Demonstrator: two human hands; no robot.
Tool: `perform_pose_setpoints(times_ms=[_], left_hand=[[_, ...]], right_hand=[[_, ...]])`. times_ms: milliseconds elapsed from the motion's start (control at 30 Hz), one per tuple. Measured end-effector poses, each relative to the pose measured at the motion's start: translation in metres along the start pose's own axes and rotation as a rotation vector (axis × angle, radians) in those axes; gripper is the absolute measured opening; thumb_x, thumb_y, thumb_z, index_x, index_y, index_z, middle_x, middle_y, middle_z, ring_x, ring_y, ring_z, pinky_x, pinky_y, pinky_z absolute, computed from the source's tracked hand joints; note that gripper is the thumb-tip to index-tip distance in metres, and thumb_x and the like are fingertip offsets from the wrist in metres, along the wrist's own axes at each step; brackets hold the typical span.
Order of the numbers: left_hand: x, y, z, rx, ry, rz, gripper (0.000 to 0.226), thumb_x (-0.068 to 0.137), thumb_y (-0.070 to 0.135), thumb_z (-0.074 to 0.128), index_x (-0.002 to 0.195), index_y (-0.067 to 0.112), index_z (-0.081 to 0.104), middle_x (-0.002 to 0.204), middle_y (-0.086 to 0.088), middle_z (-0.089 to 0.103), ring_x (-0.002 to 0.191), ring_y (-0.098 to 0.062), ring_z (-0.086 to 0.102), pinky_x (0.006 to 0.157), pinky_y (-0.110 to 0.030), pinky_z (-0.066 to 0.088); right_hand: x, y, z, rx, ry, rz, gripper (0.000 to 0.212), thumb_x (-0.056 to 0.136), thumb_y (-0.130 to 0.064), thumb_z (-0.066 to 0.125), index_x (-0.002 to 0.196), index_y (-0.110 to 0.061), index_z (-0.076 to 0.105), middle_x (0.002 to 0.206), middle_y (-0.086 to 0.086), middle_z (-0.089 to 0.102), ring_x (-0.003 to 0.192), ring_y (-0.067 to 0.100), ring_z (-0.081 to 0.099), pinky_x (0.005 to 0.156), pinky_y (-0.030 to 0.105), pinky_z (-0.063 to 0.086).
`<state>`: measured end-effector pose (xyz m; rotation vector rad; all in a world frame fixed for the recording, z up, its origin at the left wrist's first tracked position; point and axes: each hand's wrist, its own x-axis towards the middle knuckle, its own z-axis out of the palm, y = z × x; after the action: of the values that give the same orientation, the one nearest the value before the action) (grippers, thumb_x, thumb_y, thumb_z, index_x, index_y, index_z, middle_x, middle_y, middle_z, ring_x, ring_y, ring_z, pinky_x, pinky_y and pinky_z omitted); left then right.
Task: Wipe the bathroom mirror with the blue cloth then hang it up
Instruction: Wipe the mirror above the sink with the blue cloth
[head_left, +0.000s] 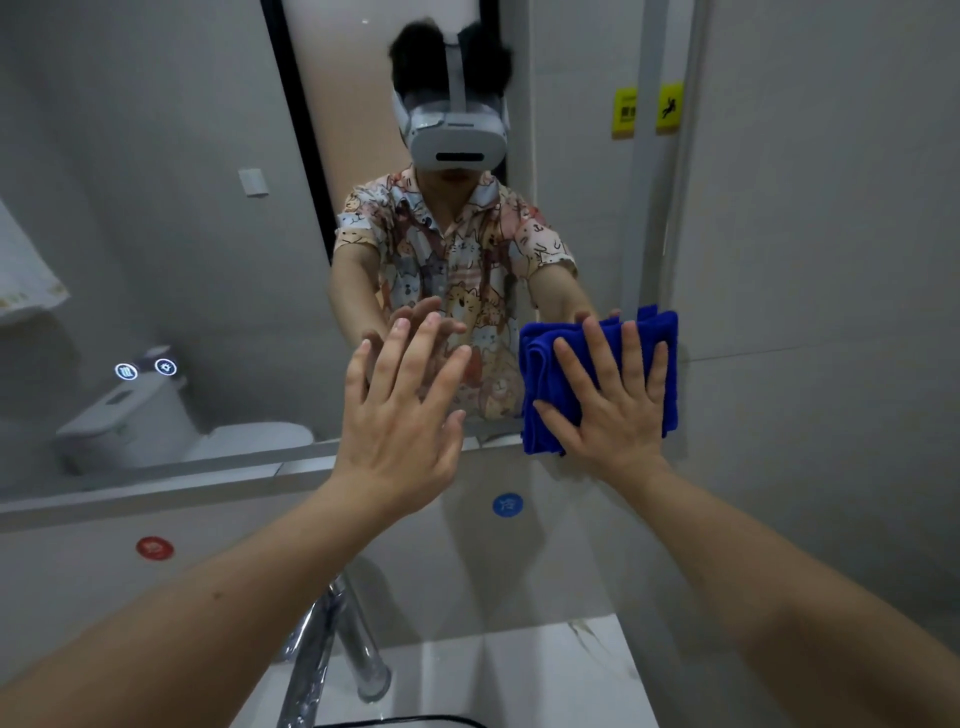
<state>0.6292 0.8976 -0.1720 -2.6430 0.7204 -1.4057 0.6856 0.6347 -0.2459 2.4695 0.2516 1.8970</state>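
Head view of a person facing the bathroom mirror (182, 218), both bare forearms extended toward the glass. The right hand (613, 400) lies flat, fingers straight and spread, pressing the folded blue cloth (540, 374) against the mirror's lower right area, just above its bottom edge; the cloth shows beyond the fingertips at top, left and right. The left hand (400, 410) is raised beside it, fingers straight and slightly apart, holding nothing; its fingertips meet or nearly meet their reflection, and whether they touch the glass cannot be told. The mirror reflects the person in a white headset (457, 130) and a patterned short-sleeved shirt (447, 260), a toilet (156, 426) at lower left, a wall switch (253, 182), and two lit round icons (145, 370) in the glass. Two yellow signs (647, 111) appear at upper right. Below the mirror, the grey wall bears a red round sticker (155, 547) and a blue round sticker (507, 505). A chrome tap (322, 654) rises over the white sink (519, 675) at the bottom of the frame.
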Motion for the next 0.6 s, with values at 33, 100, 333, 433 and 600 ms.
perform_pose_setpoints(times_ms=[33,100,333,433,600], left_hand=[[0.001,-0.001,0.000,0.002,-0.005,-0.009,0.064,0.086,0.036,0.058,0.147,0.019,0.047,0.163,-0.014,0.025,0.150,-0.036,0.022,0.117,-0.061,0.022],[0.002,-0.001,0.002,-0.002,-0.014,-0.027,0.065,0.086,0.037,0.058,0.148,0.020,0.045,0.164,-0.014,0.024,0.151,-0.036,0.021,0.117,-0.061,0.022],[0.012,0.000,0.000,-0.016,0.038,-0.046,0.069,0.086,0.039,0.056,0.151,0.021,0.041,0.164,-0.013,0.023,0.151,-0.035,0.020,0.117,-0.061,0.020],[0.019,-0.007,-0.007,-0.012,0.058,-0.034,0.070,0.085,0.038,0.056,0.150,0.020,0.040,0.163,-0.013,0.024,0.150,-0.037,0.022,0.117,-0.062,0.021],[0.027,-0.027,-0.025,-0.010,0.084,-0.069,0.069,0.087,0.038,0.055,0.151,0.021,0.038,0.163,-0.014,0.026,0.150,-0.037,0.023,0.117,-0.062,0.020]], right_hand=[[0.005,0.002,-0.001,-0.004,0.002,0.008,0.083,0.098,-0.068,0.048,0.166,-0.033,0.015,0.170,0.004,0.020,0.160,0.029,-0.006,0.126,0.059,-0.002],[0.016,0.004,-0.003,-0.005,-0.002,0.009,0.083,0.099,-0.068,0.047,0.166,-0.033,0.012,0.170,0.005,0.018,0.160,0.030,-0.006,0.126,0.059,-0.003],[0.068,-0.003,-0.014,-0.015,0.015,0.031,0.081,0.100,-0.068,0.046,0.165,-0.031,0.017,0.171,0.007,0.019,0.157,0.041,0.013,0.124,0.066,0.004],[0.091,-0.006,-0.020,-0.031,0.017,0.036,0.078,0.101,-0.068,0.044,0.165,-0.030,0.020,0.171,0.009,0.023,0.156,0.041,0.014,0.123,0.067,0.007],[0.136,-0.015,-0.030,-0.049,0.004,0.053,0.078,0.101,-0.069,0.038,0.166,-0.030,0.017,0.172,0.008,0.020,0.157,0.040,0.012,0.124,0.067,0.006]])
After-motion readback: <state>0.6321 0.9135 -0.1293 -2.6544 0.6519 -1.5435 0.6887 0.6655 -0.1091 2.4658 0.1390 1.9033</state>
